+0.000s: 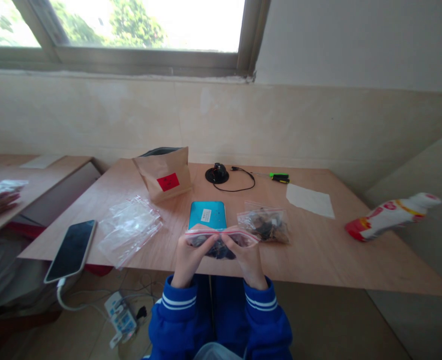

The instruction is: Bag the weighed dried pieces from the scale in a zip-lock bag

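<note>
Far over to the left of the teal case (217, 209), a phone (70, 250) lies tilted by the near edge of the wooden surface (314, 255), a white cable plugged into its lower end. Closer to the case, still on its left, is a loose pile of clear bags (130, 230). A brown paper bag (149, 172) stands behind and left of the case; its red label carries dark writing too small for me to read.

The left hand (190, 251) comes up from a striped blue cuff, just in front of the case, its fingers pinching the red-lined top of a zip bag (221, 250) with dark contents. That bag is directly before the case and overlaps its near part in my view. The case has a white label whose print I can't make out. Behind it sits a black round-based device (217, 173) with a cable.

The right hand (245, 253) mirrors the left, fingers gripping the bag's other side, the thumbs almost meeting mid-strip. Right of the case are a filled zip bag (268, 225), green-and-black tool handles (280, 178) farther back, white paper (311, 201), and, farthest out, a leaning red-and-white bottle (389, 216), its lettering illegible.
</note>
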